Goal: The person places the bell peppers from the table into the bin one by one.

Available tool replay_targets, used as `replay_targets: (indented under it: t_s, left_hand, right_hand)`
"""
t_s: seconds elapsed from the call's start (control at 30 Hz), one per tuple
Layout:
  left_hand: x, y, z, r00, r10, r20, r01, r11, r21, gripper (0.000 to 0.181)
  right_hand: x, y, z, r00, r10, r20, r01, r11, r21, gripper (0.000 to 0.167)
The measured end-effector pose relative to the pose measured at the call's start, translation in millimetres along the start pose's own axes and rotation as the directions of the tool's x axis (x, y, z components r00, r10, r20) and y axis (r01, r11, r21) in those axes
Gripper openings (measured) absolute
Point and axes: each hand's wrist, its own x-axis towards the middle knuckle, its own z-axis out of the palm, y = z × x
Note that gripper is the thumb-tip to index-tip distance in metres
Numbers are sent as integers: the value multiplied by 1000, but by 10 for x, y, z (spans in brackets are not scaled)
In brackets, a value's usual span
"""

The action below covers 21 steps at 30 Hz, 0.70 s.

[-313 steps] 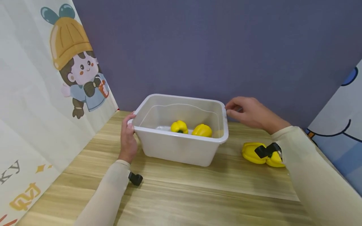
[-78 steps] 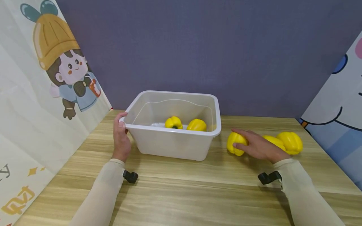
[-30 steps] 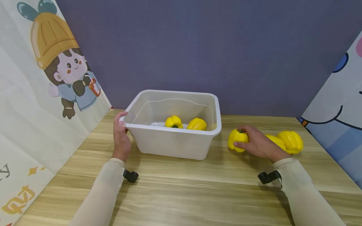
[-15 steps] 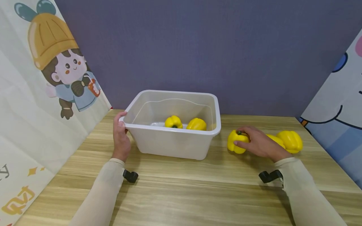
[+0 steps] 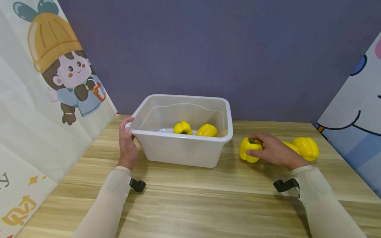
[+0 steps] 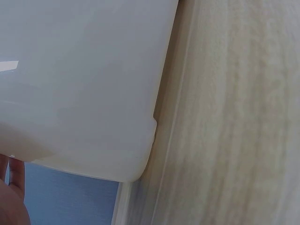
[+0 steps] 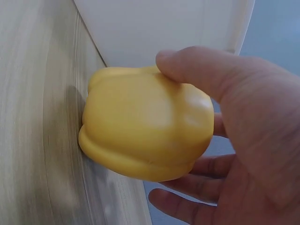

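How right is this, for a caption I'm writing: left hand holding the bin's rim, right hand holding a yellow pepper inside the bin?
The head view shows one slip: the yellow pepper in the right hand is outside the bin, to its right. The left hand holds the rim.

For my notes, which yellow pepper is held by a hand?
The pepper just right of the box, gripped by the right hand; two peppers are inside it, two farther right.
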Motion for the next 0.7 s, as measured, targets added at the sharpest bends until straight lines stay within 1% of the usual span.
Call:
replay_targets:
  t_s: [0.17,0.33,0.57,0.7]
  left_hand:
    - [-1,9,-2,1000,-3,-1,3,1000,3,49]
    - [-3,21,-23,1000,-8,1,8,1000,4,49]
    - [-12,22,-55,1000,-8,4,8,1000,-7,49]
    - [-19,33,-73,1000,-6,10,7,1000,-11,50]
  right_hand:
    - [-3,-17,-6,1000,9,4,-9,1000,23,79]
    - [-25,-52,9,1000,12,-5,-12,1000,16,80]
    - [-71,-84,41,1000,-10,-19,10,1000,20,78]
    - [-99,-111,62,1000,-8,-19,9,999,31,78]
